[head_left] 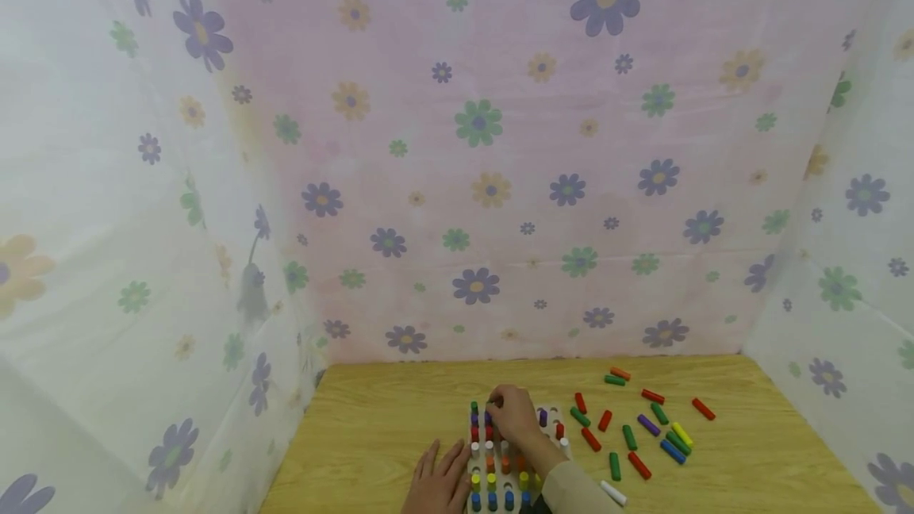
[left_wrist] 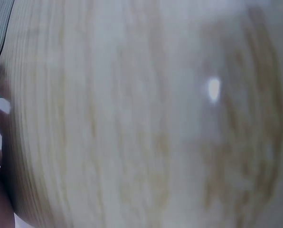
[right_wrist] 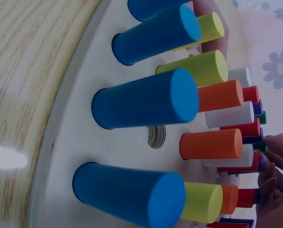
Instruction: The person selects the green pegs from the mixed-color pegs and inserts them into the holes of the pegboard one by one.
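Note:
A pale wooden pegboard (right_wrist: 127,147) stands on the table with rows of coloured pegs upright in its holes. Blue pegs (right_wrist: 144,99) fill the near row; yellow, orange, white, red and purple ones stand farther back. At the far row my right hand (head_left: 516,417) pinches a green peg (right_wrist: 260,147) between thumb and fingertips. Another green peg (head_left: 474,407) stands in the far left corner. My left hand (head_left: 437,484) lies with fingers spread at the board's left edge, fingertips by its side. Part of the board is hidden under my right forearm.
Loose pegs lie scattered on the wooden table (head_left: 371,419) right of the board, among them a red peg (head_left: 703,408), a purple peg (head_left: 648,424), a blue peg (head_left: 673,451) and a white peg (head_left: 613,492). Flowered curtains (head_left: 528,260) enclose the table's back and sides.

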{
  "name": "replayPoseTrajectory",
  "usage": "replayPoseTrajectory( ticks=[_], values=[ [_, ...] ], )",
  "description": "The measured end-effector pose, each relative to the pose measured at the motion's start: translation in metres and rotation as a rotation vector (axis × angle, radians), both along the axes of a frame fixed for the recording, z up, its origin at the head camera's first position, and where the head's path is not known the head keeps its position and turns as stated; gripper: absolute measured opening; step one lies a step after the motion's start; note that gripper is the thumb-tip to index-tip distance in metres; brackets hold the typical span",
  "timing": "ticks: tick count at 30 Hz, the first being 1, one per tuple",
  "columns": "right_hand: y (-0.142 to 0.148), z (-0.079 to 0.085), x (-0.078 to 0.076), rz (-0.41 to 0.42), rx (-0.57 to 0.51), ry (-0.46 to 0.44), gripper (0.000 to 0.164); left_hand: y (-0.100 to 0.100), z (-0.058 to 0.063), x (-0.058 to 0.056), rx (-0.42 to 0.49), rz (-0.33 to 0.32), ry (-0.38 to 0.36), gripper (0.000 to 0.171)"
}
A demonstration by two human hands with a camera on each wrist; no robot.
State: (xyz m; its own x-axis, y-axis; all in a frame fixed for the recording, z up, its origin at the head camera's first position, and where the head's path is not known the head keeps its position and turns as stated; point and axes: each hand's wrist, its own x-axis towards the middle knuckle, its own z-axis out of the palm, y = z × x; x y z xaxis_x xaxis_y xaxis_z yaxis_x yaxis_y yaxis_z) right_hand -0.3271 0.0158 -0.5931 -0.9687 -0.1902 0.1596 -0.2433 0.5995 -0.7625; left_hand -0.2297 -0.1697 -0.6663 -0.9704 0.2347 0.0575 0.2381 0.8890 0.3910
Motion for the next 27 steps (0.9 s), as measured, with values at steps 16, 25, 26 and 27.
replayPoseTrajectory(
  ticks=[16,25,26,27],
  values=[
    [-0.0009,-0.0028,0.0000,-0.011,-0.008,0.001,0.007,0.0003,0.0011,-0.0012,-0.071,-0.034,-0.022,0.066],
    [-0.0014,-0.0041,-0.0015,-0.021,-0.009,-0.006,0.011,0.0003,0.0022,-0.0004,-0.046,-0.023,-0.021,0.065],
    [-0.0009,-0.0029,-0.0015,-0.021,-0.011,-0.003,0.012,0.0001,0.0028,-0.0012,-0.034,-0.025,-0.029,0.065],
    [-0.0004,-0.0021,-0.0020,-0.019,-0.012,-0.002,0.014,-0.0002,0.0040,-0.0021,-0.020,-0.028,-0.039,0.066]
  ],
)
